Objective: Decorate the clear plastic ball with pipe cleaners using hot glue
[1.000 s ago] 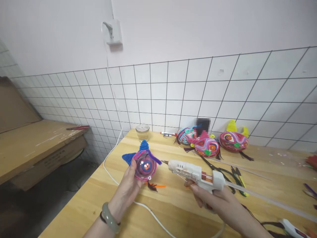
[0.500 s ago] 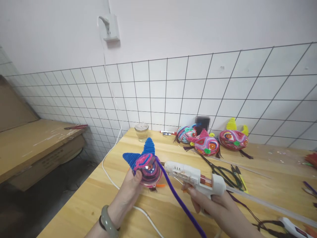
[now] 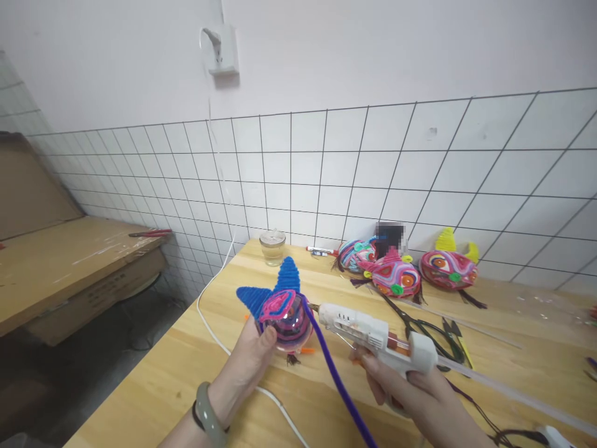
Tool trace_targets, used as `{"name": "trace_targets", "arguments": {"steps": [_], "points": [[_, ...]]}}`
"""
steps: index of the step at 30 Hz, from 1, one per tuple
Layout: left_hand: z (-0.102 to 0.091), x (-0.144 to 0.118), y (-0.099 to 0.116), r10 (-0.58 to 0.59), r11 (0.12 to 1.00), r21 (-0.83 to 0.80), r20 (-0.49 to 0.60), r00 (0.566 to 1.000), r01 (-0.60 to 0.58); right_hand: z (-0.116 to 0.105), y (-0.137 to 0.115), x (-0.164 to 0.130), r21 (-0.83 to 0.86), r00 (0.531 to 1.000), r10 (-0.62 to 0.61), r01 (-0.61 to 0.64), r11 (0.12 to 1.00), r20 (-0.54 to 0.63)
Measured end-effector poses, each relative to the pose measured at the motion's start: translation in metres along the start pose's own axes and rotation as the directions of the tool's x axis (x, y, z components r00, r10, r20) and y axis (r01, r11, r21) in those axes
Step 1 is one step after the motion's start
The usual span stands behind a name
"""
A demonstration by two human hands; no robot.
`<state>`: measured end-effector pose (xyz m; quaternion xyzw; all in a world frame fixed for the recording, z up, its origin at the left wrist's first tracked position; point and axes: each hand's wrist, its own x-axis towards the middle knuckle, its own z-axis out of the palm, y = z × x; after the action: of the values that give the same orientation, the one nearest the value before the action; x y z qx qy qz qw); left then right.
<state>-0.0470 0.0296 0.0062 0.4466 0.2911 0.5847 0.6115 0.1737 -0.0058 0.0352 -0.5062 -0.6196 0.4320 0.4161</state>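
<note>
My left hand is closed around a round clear ornament partly covered in pink, blue and purple yarn-like strips, with two blue ears on top. From its upper right side a purple pipe cleaner hangs down towards the table edge. My right hand grips a white hot glue gun, fingers at its trigger. The nozzle points left, close to the ornament where the purple strip meets it; whether it touches is unclear. A clear glue stick sticks out of the gun's back.
Behind stand a lidded glass cup, a marker and finished-looking ornaments, one pink and one with yellow ears. Black scissors lie right of the gun. A white cord crosses the wooden table.
The camera view has shifted slightly, so the scene sits a little further right. Both hands keep their holds, and the glue gun's nozzle stays by the ornament's right side.
</note>
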Motion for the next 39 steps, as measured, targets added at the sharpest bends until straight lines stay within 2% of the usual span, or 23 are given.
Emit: {"name": "trace_targets", "arguments": {"steps": [4, 9, 23, 33, 39], "points": [[-0.002, 0.001, -0.003, -0.017, 1.000, -0.016, -0.018, 1.000, 0.016, -0.004, 0.003, 0.001, -0.053, 0.999, -0.039, 0.041, 0.998, 0.028], [-0.004, 0.001, -0.009, -0.035, 0.997, -0.072, -0.059, 0.998, 0.030, -0.008, 0.007, 0.002, -0.092, 0.993, 0.023, -0.013, 0.996, 0.117], [0.003, -0.001, 0.003, -0.129, 0.985, -0.110, 0.012, 0.992, 0.129, -0.010, 0.006, 0.002, -0.061, 0.994, 0.038, -0.032, 0.998, 0.105], [0.004, -0.002, 0.005, -0.106, 0.989, -0.101, 0.044, 0.993, 0.110, -0.010, 0.007, 0.002, -0.053, 0.993, 0.026, -0.020, 0.998, 0.118], [0.000, -0.001, -0.002, -0.075, 0.994, -0.075, -0.009, 0.997, 0.074, -0.008, 0.005, 0.003, -0.056, 0.993, 0.025, -0.019, 0.998, 0.113]]}}
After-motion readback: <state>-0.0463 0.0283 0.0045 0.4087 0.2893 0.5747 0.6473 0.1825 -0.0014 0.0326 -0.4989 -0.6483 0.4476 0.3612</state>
